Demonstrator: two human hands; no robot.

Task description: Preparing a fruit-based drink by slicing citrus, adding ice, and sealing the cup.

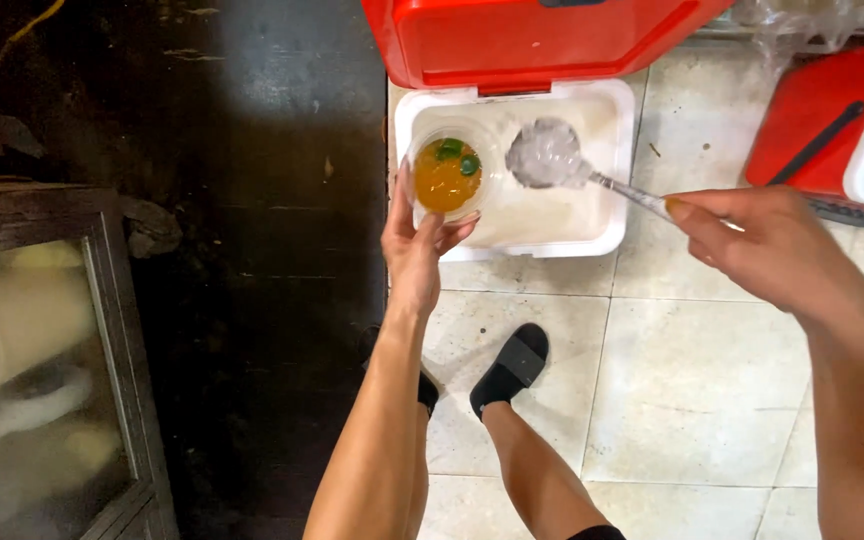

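Note:
My left hand [414, 245] grips a clear plastic cup [449, 172] from below; the cup holds orange liquid with green pieces on top. My right hand [757, 240] holds the handle of a metal scoop [552, 158] loaded with crushed ice. Cup and scoop hover side by side over an open white foam cooler [607, 235] with a red raised lid [522, 40]. The scoop's bowl is just right of the cup and apart from it.
A second red-and-white cooler [852, 130] stands at the right on the pale tiled floor. My feet in black sandals [512, 365] are below the open cooler. A glass-fronted cabinet [42, 360] is at the left, beside dark flooring.

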